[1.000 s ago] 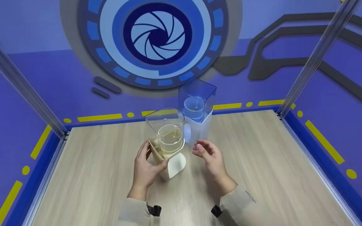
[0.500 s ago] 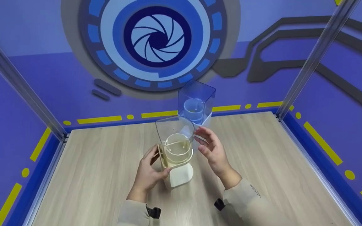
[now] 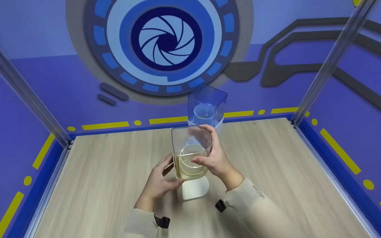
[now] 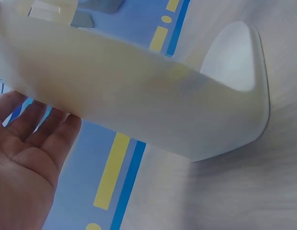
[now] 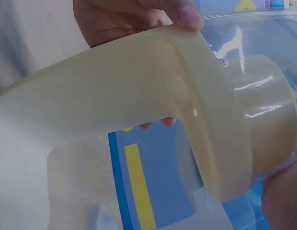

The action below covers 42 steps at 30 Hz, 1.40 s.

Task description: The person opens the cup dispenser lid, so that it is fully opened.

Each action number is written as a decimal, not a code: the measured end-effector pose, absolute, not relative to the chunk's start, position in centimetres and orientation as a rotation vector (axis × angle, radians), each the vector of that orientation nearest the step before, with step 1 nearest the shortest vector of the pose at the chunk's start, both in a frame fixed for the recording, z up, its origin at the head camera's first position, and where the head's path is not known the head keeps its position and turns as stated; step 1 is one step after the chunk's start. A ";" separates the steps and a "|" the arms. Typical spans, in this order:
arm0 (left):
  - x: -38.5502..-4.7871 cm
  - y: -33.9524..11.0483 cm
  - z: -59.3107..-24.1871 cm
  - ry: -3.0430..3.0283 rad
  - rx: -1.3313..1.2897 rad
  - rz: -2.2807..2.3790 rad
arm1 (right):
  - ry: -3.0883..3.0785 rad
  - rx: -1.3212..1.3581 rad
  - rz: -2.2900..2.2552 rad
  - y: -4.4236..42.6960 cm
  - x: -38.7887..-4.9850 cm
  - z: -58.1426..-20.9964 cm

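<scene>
A cream dispenser-like stand (image 3: 195,189) with a clear, open-topped container (image 3: 184,136) on its upper end is between my two hands, tilted. Inside the clear part is a round inner collar. My left hand (image 3: 159,186) grips the cream body just below the container, thumb in front; the left wrist view shows its fingers behind the body (image 4: 129,91). My right hand (image 3: 217,160) grips the clear container, fingers round its far right side and thumb across the front. Most right fingers are hidden in the right wrist view. Whether the foot touches the table cannot be told.
A second, white-and-blue stand with a clear bluish container (image 3: 207,99) stands behind, close to the back wall and partly hidden by my right hand. The wooden table (image 3: 104,178) is bounded by printed blue panels and metal posts (image 3: 332,62).
The cream stand has shifted to the right and a little nearer, in my left hand's grip. My right hand has come in from the right and taken hold of the clear container.
</scene>
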<state>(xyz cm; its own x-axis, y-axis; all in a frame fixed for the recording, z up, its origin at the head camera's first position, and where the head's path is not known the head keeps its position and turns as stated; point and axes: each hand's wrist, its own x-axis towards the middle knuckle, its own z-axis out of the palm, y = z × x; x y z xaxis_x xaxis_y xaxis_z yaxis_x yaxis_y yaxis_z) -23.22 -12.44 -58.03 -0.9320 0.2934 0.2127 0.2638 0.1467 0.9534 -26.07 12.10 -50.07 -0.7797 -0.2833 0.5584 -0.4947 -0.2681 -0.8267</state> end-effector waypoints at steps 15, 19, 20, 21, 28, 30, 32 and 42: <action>-22.8 -12.3 -58.5 2.457 0.449 1.970 | -1.815 0.938 2.164 10.9 -26.3 -50.8; -22.8 -12.6 -58.7 2.427 0.460 1.991 | -1.812 0.893 2.167 10.6 -26.1 -50.7; -22.8 -12.7 -58.6 2.418 0.460 1.993 | -1.810 0.885 2.164 10.5 -26.1 -50.7; -22.9 -12.8 -58.6 2.415 0.467 1.991 | -1.806 0.879 2.158 10.4 -26.1 -50.7; -23.7 -12.6 -58.4 2.409 0.537 1.949 | -1.748 0.864 2.030 10.5 -25.6 -50.9; -23.9 -12.4 -58.5 2.400 0.551 1.947 | -1.722 0.873 2.016 10.6 -25.6 -50.9; -24.0 -12.3 -58.5 2.384 0.556 1.956 | -1.709 0.885 2.005 10.8 -25.6 -51.0; -23.9 -12.0 -59.0 2.367 0.543 1.987 | -1.752 0.880 2.012 11.1 -25.8 -50.6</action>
<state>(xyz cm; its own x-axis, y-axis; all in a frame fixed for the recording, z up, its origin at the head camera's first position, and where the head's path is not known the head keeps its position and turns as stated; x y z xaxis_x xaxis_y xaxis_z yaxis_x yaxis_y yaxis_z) -23.94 -12.01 -58.96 -0.9400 0.2635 0.2165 0.2589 0.1381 0.9560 -25.84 11.06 -50.61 -0.7546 -0.1466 0.6396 -0.6134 -0.1886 -0.7669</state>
